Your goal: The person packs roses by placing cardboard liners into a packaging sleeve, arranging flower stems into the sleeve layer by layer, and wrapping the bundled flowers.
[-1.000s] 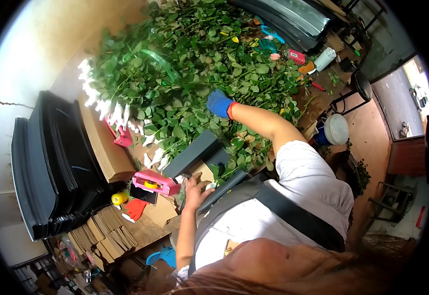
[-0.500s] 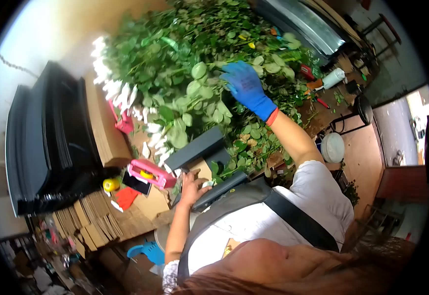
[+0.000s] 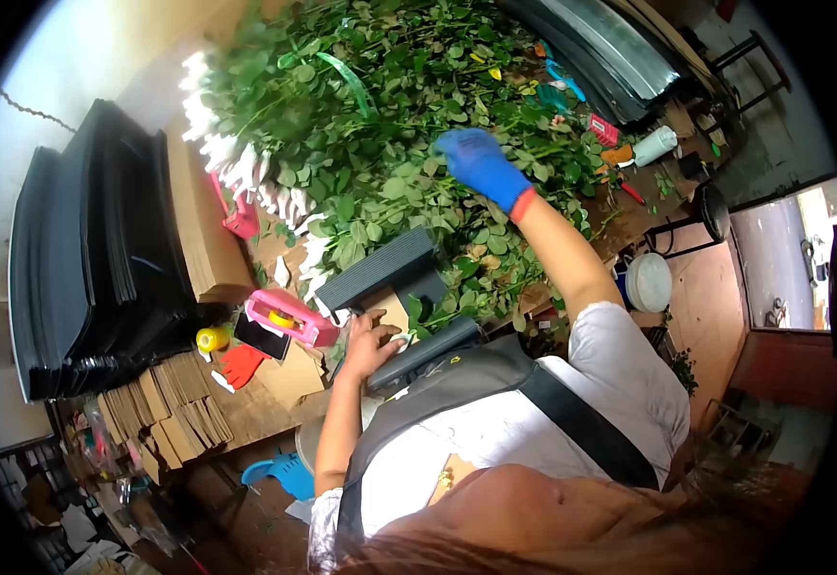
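Note:
My bare left hand [image 3: 371, 347] lies at the left end of a grey ridged trough-like holder [image 3: 380, 271], its fingers apart over a piece of cardboard [image 3: 396, 316]. Close to its thumb is a small pale thing, too small to name. My right hand [image 3: 481, 165], in a blue glove with a red cuff, is closed over a big heap of green leafy stems [image 3: 380, 144]. Its fingertips are partly hidden, and it seems to grip leafy stems there. White-wrapped flower heads [image 3: 236, 168] line the left side of the heap.
Left of the holder are a pink tape dispenser [image 3: 289, 318], a phone [image 3: 263, 337], yellow tape [image 3: 211, 339] and a red glove [image 3: 239, 366]. Stacked black sheets [image 3: 102, 268] and folded cardboard [image 3: 184, 412] stand farther left. A white bucket [image 3: 648, 283] is at right.
My right hand has gone from spread fingers to closed, staying over the leaves. Leafy stems near the holder have shifted or dropped lower. My left hand stays at the holder.

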The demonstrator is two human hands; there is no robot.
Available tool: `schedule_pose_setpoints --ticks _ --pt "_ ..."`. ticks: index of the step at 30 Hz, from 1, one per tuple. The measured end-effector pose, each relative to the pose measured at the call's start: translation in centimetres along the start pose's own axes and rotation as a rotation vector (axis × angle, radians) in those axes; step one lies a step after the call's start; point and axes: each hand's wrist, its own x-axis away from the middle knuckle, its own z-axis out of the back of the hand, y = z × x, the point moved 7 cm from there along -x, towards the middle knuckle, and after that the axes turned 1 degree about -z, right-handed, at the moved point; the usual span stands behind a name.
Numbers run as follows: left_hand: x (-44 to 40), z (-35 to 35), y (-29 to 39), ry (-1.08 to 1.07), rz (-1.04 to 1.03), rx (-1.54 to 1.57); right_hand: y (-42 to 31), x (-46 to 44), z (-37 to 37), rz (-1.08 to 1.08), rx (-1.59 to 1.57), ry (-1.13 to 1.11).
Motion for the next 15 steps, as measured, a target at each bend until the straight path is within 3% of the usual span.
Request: schedule_pose_setpoints --ticks 2,3,8,11,14,15 --pt "0.0 0.1 0.1 -0.015 0.025 0.022 0.6 -0.4 -4.8 -0.095 0.218 -0.476" --pt "0.1 0.0 0.1 -0.013 0.018 0.01 1.4 -0.1 -7.8 -0.127 0.248 -0.6" --pt "0.3 -0.5 -0.1 0.008 0.02 0.029 1.3 1.3 -9.2 -0.002 0.223 -0.461" --pt "0.4 -0.5 0.1 -0.032 0.05 0.039 -0.5 1.7 -1.2 -0.041 0.069 -0.478" --pt "0.3 -0.4 0.1 -0.04 0.058 0.042 -0.8 3.3 7.2 -0.006 -0.152 0.237" --pt "0.3 -0.4 0.1 -0.039 0.052 0.039 -1.6 5.1 9.4 0.063 -0.024 0.703"
